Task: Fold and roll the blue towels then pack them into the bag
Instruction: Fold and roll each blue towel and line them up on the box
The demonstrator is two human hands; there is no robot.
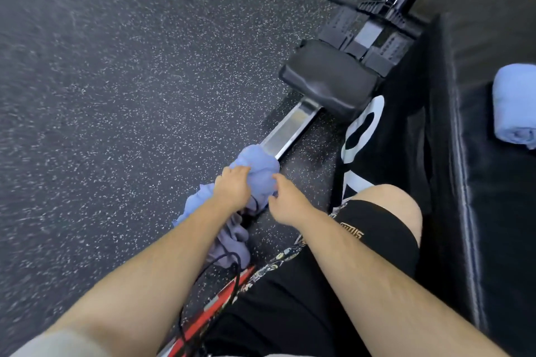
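Note:
A crumpled blue towel (258, 171) lies bunched over the metal rail of a rowing machine (290, 130) near the floor. My left hand (233, 187) grips its left side with curled fingers. My right hand (285, 200) pinches its right edge. More blue cloth (232, 240) hangs below and behind my left forearm, partly hidden. A rolled blue towel (514, 107) rests on the black padded bench (478, 182) at the right edge. I see no bag.
The rower's black seat (327, 81) and foot straps (374, 35) sit up the rail. Speckled dark rubber floor (130, 81) spreads to the left. A black cable (208, 284) and a red frame part (229, 287) lie near my leg in black shorts (362, 235).

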